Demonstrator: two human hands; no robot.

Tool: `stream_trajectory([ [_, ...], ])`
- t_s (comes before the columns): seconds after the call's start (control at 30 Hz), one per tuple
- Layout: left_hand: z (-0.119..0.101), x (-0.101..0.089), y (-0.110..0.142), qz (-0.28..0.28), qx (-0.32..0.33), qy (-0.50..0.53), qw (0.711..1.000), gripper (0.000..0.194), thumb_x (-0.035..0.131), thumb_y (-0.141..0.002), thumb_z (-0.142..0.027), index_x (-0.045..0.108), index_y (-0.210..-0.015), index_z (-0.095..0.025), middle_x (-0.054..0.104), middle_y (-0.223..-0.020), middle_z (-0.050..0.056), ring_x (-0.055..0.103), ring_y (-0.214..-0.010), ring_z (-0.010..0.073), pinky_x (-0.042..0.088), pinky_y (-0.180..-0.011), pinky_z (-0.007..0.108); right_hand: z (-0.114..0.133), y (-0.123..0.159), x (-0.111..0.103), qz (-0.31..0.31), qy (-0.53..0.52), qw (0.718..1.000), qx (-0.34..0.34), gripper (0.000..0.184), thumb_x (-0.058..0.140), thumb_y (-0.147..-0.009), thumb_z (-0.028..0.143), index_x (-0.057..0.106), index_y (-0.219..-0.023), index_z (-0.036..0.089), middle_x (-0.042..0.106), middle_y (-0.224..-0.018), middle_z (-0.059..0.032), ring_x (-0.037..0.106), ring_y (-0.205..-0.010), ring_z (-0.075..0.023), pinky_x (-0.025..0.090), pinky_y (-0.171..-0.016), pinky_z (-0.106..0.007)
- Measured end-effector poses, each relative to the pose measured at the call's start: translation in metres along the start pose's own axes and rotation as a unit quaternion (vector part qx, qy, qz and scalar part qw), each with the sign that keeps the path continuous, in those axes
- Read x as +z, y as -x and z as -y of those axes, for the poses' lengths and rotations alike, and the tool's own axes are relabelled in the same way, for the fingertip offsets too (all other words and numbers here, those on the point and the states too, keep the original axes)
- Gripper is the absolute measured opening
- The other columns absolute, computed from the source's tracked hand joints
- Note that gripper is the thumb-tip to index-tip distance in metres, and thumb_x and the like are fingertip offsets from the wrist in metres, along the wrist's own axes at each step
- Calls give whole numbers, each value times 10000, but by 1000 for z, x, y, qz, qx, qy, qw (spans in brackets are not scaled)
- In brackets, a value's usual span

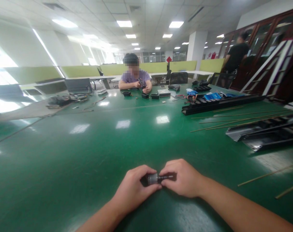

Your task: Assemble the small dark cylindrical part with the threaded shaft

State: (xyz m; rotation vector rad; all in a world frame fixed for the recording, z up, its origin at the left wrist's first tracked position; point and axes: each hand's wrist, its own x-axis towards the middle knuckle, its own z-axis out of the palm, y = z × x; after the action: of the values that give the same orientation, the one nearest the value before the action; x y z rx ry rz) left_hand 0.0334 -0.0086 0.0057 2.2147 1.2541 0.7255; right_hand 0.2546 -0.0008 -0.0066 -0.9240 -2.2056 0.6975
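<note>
Low over the front of the green tabletop (98,158), a small grey and black cylinder (152,178) with a thin dark shaft (165,177) pointing right lies between my hands. My left hand (134,187) grips the cylinder from the left, thumb and forefinger on its two sides. From the right, my right hand (185,178) is closed around the shaft, its thumb and fingertips near where the shaft meets the cylinder. My palms hide the cylinder's left end and part of the shaft's tip.
Across the table a person (135,75) holds a dark tool (141,83) over small black boxes (155,96). To the right lie thin brass-coloured rods (233,122), black metal channels (269,133) and blue gloves (191,92). A stepladder (269,67) and another person (237,53) stand behind.
</note>
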Motion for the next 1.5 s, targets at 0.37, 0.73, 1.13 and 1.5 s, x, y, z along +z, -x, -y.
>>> stream_trajectory([
  [0.37, -1, -1, -1, 6, -7, 3, 1000, 230, 817, -729, -294, 697, -910, -218, 703, -824, -15, 640, -751, 157, 454, -689, 245, -1, 1, -1, 0, 7, 1000, -1, 148, 693, -788, 196, 762, -919, 201, 720, -809, -16, 645, -728, -150, 468, -690, -243],
  [0.73, -3, -1, -1, 8, -16, 8, 1000, 212, 803, -743, -294, 699, -913, -223, 701, -826, -21, 640, -757, 157, 453, -698, 250, -1, 1, -2, 6, 19, 1000, -2, 143, 691, -788, 204, 765, -909, 202, 716, -799, -16, 642, -721, -152, 460, -685, -246],
  [1.13, -3, -1, 0, 3, -4, 2, 1000, 214, 793, -750, -295, 698, -923, -214, 709, -838, -2, 650, -765, 169, 465, -704, 253, 0, 1, -2, 8, 20, 1000, -4, 147, 690, -789, 204, 765, -916, 202, 723, -797, -21, 650, -717, -159, 473, -689, -252],
  [1.5, -4, -2, 0, 4, -11, 3, 1000, 216, 793, -745, -301, 702, -921, -216, 717, -849, -1, 656, -777, 173, 473, -715, 258, 0, 1, -4, 4, 25, 1000, -8, 132, 689, -784, 202, 761, -894, 202, 714, -775, -15, 641, -700, -153, 457, -675, -248],
])
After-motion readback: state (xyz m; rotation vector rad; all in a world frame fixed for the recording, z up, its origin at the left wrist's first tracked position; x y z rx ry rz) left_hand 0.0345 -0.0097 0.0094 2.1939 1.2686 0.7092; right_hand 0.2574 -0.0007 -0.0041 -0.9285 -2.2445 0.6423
